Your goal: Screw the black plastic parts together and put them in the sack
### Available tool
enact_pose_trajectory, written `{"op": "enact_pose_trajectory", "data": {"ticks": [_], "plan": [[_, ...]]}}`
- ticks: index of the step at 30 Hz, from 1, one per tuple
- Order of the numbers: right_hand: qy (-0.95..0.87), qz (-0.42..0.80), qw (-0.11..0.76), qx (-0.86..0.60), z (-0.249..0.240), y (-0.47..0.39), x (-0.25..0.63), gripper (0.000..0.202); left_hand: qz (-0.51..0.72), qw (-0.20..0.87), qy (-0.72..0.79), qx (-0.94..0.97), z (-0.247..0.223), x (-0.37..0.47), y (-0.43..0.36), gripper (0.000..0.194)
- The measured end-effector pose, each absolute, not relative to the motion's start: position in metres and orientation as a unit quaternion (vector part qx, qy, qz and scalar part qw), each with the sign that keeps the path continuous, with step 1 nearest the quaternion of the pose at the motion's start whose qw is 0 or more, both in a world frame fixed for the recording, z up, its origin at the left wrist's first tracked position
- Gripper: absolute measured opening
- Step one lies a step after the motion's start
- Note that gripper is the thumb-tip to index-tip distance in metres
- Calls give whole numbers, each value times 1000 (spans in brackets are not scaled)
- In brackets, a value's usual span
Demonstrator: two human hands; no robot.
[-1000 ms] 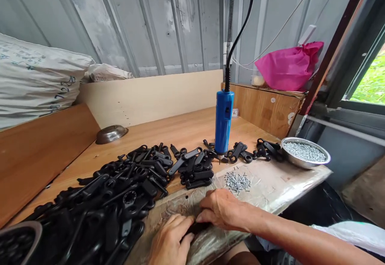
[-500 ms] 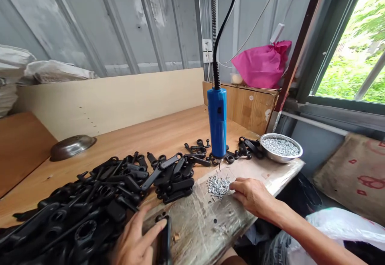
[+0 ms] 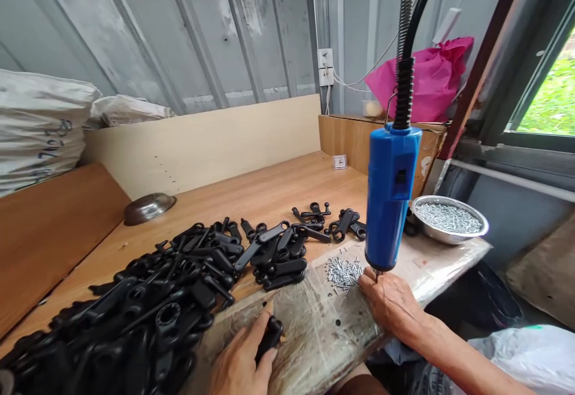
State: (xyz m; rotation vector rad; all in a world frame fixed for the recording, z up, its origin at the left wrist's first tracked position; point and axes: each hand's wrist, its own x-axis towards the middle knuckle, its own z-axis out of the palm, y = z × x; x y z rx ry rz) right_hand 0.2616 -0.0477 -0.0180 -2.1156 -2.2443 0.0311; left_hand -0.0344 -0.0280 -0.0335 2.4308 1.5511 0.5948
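Observation:
At the bottom centre my left hand (image 3: 245, 356) holds a black plastic part (image 3: 271, 336) against the plastic-covered board (image 3: 309, 335), its fingers closed on the part's side. My right hand (image 3: 389, 299) is at the lower tip of the hanging blue electric screwdriver (image 3: 390, 203), just right of a small pile of silver screws (image 3: 344, 272). Its fingers are bent together around the tip; whatever they pinch is hidden. Left of the board lies a large heap of black plastic parts (image 3: 179, 287), with a smaller group of black parts (image 3: 278, 251) behind the board.
A metal bowl of screws (image 3: 449, 218) stands at the board's right end. An upturned metal bowl (image 3: 150, 208) lies at the back left. A small clock (image 3: 340, 162) sits by the wooden side panel, below a pink bag (image 3: 424, 84).
The view has shifted left. The blue screwdriver has come nearer, and its tip is now at my right hand, which was at the screws. My left hand now grips the black part more closely.

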Motion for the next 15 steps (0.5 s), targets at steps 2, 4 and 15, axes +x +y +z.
{"op": "enact_pose_trajectory", "data": {"ticks": [2,4,15], "plan": [[-735,-12,37,-677,-25,-54,260,29,211,87,527,819,-30,-32,-32,46],[-751,-16,65,-656,-28,-64,256,25,210,84,518,825,-24,-31,-36,34],[-834,275,170,-447,53,-65,177,12,150,259,490,819,-4,-26,-44,18]]}}
